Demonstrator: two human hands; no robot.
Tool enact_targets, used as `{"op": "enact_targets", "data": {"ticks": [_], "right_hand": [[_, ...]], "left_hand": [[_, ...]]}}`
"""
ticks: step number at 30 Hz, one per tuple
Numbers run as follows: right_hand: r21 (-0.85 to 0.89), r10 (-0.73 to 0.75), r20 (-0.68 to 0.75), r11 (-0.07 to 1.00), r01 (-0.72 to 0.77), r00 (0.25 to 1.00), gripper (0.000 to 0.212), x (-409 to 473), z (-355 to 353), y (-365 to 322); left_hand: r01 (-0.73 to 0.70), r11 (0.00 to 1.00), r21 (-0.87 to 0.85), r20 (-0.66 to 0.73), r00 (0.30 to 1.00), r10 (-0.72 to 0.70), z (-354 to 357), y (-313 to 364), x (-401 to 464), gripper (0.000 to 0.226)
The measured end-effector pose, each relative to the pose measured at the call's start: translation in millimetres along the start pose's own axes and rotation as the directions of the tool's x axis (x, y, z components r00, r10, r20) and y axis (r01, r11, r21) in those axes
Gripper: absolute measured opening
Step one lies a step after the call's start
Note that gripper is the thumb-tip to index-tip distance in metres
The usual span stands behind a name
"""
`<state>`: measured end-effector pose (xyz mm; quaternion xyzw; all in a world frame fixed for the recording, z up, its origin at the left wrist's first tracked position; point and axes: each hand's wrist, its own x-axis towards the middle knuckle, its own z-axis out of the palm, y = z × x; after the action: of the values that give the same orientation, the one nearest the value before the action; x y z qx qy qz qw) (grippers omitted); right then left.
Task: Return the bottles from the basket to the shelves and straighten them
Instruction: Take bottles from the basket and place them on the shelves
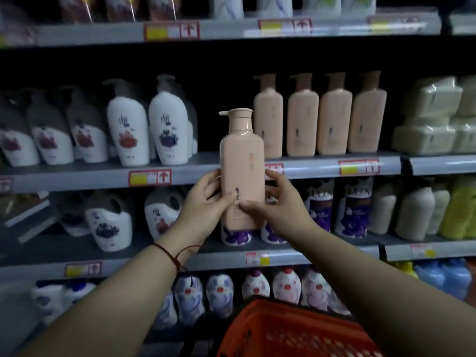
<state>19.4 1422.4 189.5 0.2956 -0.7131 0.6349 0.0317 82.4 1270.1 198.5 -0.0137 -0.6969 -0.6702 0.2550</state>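
I hold a peach pump bottle (242, 161) upright in front of the shelves, its nozzle pointing left. My left hand (206, 202) grips its lower left side and my right hand (278, 202) grips its lower right side. Behind it on the middle shelf (309, 168) stands a row of matching peach bottles (319, 122), with an open gap on the shelf to their left. The red basket (296, 331) sits low at the bottom, under my right forearm; what it holds is hidden.
White and grey pump bottles (146, 127) fill the left of the middle shelf. Pale wrapped packs (435, 117) are stacked at the right. Lower shelves carry white bottles with purple and red prints (353, 210). Price tags line the shelf edges.
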Motion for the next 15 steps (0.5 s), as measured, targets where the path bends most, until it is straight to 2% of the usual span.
{"op": "enact_targets", "data": {"ticks": [2,5,11,15], "right_hand": [[0.042,0.013,-0.025,0.999,-0.012,1.000,0.075,29,4,-19],[0.024,-0.016,-0.048,1.000,0.017,0.999,0.063,71,10,-38],[0.040,-0.029,-0.105,0.999,0.033,0.994,0.058,149,20,-34],[-0.084,-0.052,-0.124,0.996,0.041,0.991,0.062,178,26,-19]], "left_hand": [[-0.064,0.993,0.101,0.047,0.997,0.060,-10,19,27,0.056],[-0.122,0.972,0.200,0.081,0.991,0.108,-19,40,70,0.058],[-0.202,0.954,0.223,0.125,0.976,0.177,-20,51,143,0.061],[-0.231,0.945,0.233,0.151,0.968,0.200,-23,28,175,0.067]]}}
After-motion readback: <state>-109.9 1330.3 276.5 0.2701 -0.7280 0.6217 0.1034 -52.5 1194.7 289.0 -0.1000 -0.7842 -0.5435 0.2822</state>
